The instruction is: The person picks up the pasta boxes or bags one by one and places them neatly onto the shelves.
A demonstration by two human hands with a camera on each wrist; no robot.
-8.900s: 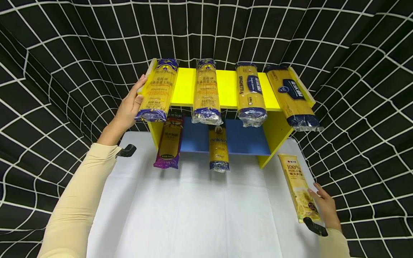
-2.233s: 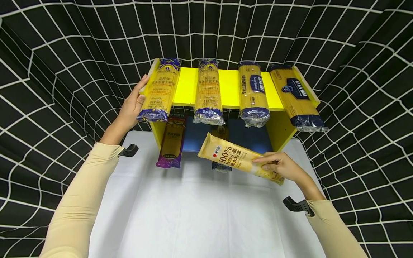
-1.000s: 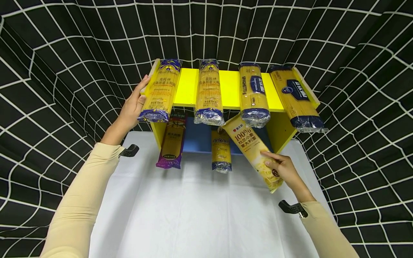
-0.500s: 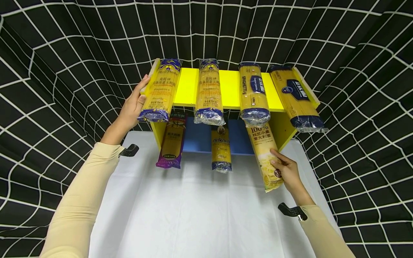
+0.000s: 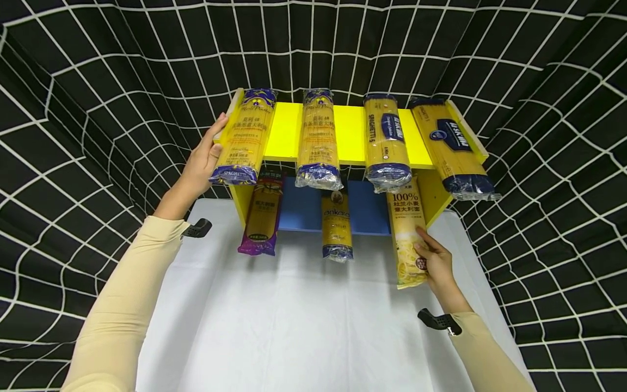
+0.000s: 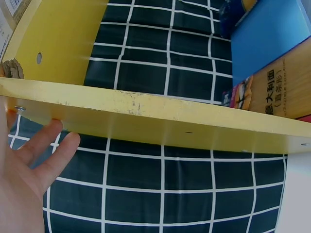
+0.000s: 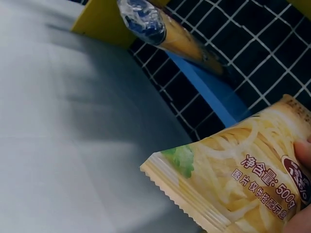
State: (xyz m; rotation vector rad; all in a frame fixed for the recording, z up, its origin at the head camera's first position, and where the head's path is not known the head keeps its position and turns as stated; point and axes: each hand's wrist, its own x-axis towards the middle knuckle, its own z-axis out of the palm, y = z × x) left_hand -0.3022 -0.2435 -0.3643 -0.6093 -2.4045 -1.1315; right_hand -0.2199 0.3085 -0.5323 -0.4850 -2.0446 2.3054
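Note:
In the head view my right hand (image 5: 437, 264) pinches a cream pack of spaghetti (image 5: 407, 234) by its right edge, near the lower end. The pack's far end lies over the right part of the blue lower board (image 5: 296, 209), partly hidden beneath the upper packs. Its serrated near end (image 7: 184, 196) juts out in the right wrist view. My left hand (image 5: 197, 163) rests against the outer left side of the yellow shelf (image 5: 350, 133). The left wrist view shows its fingers (image 6: 58, 158) extended and touching the side panel (image 6: 189, 131).
Several spaghetti packs, including a blue-ended one (image 5: 317, 139), lie across the upper board and overhang its front. On the lower board are a purple pack (image 5: 261, 218) and a yellow ankara pack (image 5: 336, 226). White cloth (image 5: 294, 326) covers the table; black grid fabric (image 5: 313, 49) surrounds it.
My right hand has lifted the cream pack from the table at the right, carried it to the lower board and swung it nearly straight. My left hand stays at the shelf's side.

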